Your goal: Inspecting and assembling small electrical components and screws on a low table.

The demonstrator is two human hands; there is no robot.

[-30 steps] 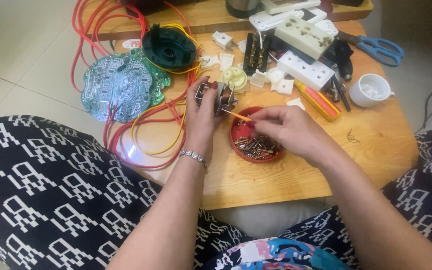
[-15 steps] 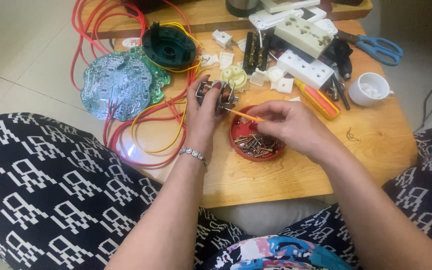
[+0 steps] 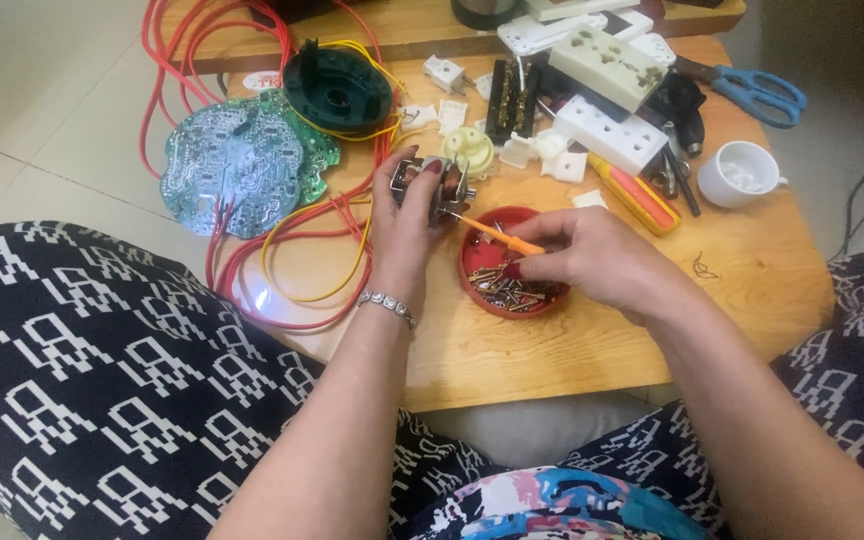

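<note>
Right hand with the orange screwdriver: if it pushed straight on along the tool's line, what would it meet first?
Probably the small motor part gripped by the left hand; the orange screwdriver in the right hand appears almost touching it.

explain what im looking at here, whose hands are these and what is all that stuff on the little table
There is no machine here: these are a person's own two bare hands, filmed by a camera worn on their head and looking down, so you also see their patterned lap. The left hand, with a bracelet at the wrist, holds up a small motor part of metal with copper windings. The right hand holds a thin orange screwdriver, its tip at that part. Under it sits a red dish of screws on the low wooden table. Around lie a green circuit board, red and yellow wires, white socket strips, blue scissors and a white cup.
</note>
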